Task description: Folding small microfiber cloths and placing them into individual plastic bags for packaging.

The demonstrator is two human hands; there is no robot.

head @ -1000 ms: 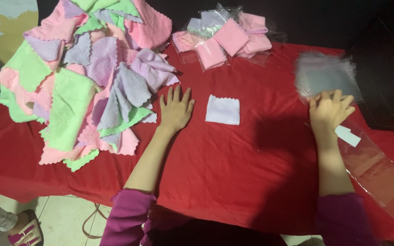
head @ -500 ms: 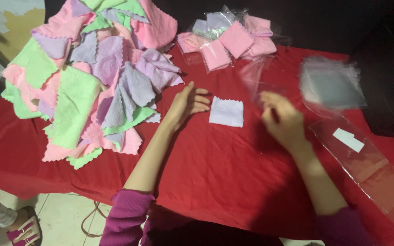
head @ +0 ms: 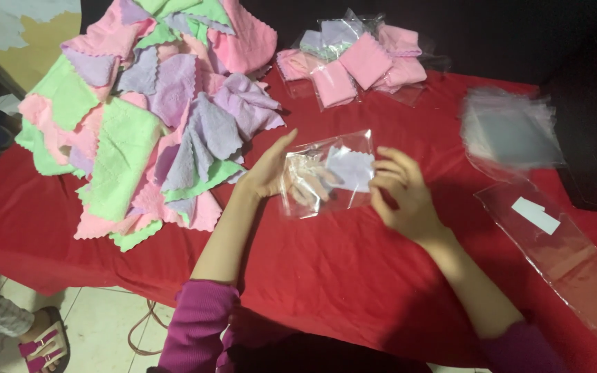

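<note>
My left hand (head: 271, 173) and my right hand (head: 402, 190) hold a clear plastic bag (head: 312, 197) between them, just above the red tablecloth (head: 326, 276). The left fingers show through the plastic from behind the bag. A small folded white cloth (head: 350, 168) lies under the bag's right half, close to the right fingertips. Whether the cloth is inside the bag I cannot tell.
A big heap of pink, green and lilac cloths (head: 153, 110) fills the left. Bagged pink cloths (head: 354, 62) lie at the back. A blurred stack of empty clear bags (head: 509, 131) sits at right, beside a long clear strip (head: 568, 255). Someone's sandalled foot (head: 43, 342) stands at bottom left.
My right hand came from the bag stack at the right to the middle with a clear bag. My left hand took hold of the bag's other side, over the white cloth.
</note>
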